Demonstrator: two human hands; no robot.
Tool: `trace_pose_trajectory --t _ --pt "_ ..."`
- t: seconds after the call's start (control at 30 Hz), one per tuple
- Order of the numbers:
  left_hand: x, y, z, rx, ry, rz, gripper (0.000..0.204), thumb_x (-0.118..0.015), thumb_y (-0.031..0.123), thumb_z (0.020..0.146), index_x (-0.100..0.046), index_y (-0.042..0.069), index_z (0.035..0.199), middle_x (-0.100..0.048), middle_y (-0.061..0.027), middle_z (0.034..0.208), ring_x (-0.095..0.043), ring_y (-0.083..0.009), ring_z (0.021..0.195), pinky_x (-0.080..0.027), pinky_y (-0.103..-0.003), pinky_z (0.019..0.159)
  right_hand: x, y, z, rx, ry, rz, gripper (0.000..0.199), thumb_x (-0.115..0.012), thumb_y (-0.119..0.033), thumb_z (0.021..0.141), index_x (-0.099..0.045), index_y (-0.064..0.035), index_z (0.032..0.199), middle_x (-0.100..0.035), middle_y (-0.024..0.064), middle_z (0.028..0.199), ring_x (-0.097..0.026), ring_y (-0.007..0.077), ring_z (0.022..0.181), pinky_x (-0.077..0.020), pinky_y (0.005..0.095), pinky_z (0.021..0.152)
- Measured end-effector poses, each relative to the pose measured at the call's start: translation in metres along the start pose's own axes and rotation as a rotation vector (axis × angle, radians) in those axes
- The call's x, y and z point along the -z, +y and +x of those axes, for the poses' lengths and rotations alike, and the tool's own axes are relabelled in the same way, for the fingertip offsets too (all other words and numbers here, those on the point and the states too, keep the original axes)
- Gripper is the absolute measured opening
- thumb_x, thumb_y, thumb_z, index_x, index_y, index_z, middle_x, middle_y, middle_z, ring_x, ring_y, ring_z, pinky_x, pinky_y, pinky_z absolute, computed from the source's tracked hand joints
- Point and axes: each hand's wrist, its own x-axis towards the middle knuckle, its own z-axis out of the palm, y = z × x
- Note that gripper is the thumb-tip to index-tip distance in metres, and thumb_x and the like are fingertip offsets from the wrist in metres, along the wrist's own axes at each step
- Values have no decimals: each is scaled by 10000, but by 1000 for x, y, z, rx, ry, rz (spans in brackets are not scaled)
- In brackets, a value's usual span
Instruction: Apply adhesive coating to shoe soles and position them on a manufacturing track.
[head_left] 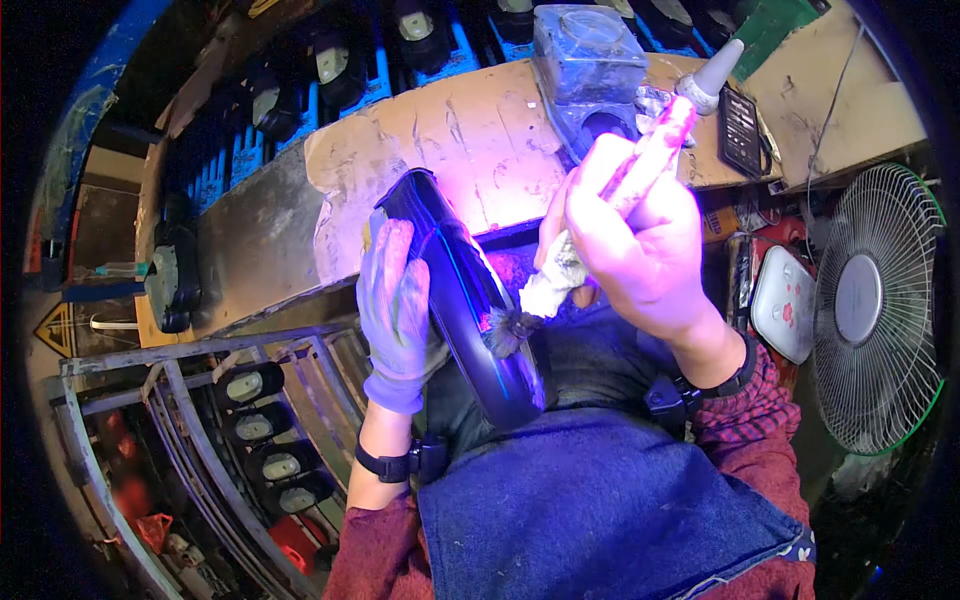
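Note:
A long, glossy black shoe is tilted in front of my apron, its far end leaning on the bench edge. My gloved left hand grips its left side, fingers laid along it and the thumb hidden. My bare right hand is closed round a brush with dark bristles and a whitish wrapped part below the fingers. The bristles touch the shoe's right side near its lower half. Reddish stains mark my raised index fingertip. Strong violet light washes out detail on this hand.
Brown cardboard covers the bench. Behind it, several shoes sit on a blue slatted rack. A plastic container, a cone-tipped bottle and a phone stand or lie at right. A fan is close by my right arm; a metal rack holds shoes at left.

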Motion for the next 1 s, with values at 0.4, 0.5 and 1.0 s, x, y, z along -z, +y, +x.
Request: trace_pose_trajectory --t 0.4,0.5,1.0 --pt "34 11 35 -235 8 86 807 -769 219 672 -396 -15 1348 -512 -222 1282 -515 -389 1163 -407 -442 989 -2 -34 20 637 -346 106 157 -657 14 787 -543 -12 892 -579 94 810 -601 184 705 -482 298 605" --pt "43 14 44 -236 -17 32 892 -808 276 623 -390 -15 1355 -520 -220 1273 -520 -390 1155 -408 -436 988 0 -44 31 728 -396 70 174 -659 13 781 -544 -10 909 -588 110 819 -614 217 718 -498 312 621" --pt "75 56 49 560 -740 -579 951 -908 177 528 -394 72 1321 -578 -64 1145 -577 -167 1004 -493 -328 880 12 -25 32 521 -378 -44 165 -694 -85 792 -557 -17 852 -604 88 768 -626 195 714 -501 309 656"
